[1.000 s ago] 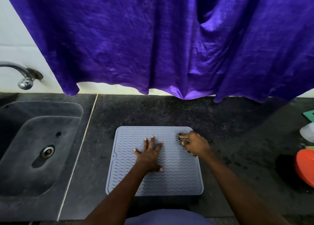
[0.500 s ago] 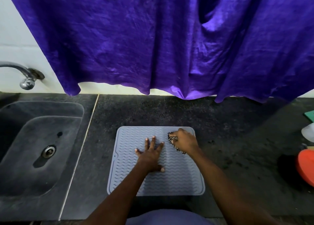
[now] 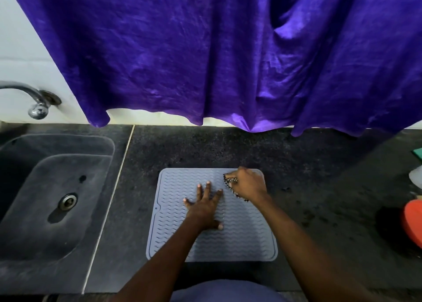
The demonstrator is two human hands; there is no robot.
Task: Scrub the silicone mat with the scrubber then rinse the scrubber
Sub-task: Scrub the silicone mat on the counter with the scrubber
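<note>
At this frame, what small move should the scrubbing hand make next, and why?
Probably drag the scrubber down the mat toward the near edge. The right hand holds it at the mat's far right corner, the left hand lies flat on the middle pinning the mat, and the near part lies uncovered.

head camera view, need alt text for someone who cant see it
A person's right hand presses a dark scrubber on the far right corner of a grey silicone mat, while the left hand lies flat, fingers spread, at its middle. The mat lies on a dark counter, with a sink and tap left and a purple curtain behind.
</note>
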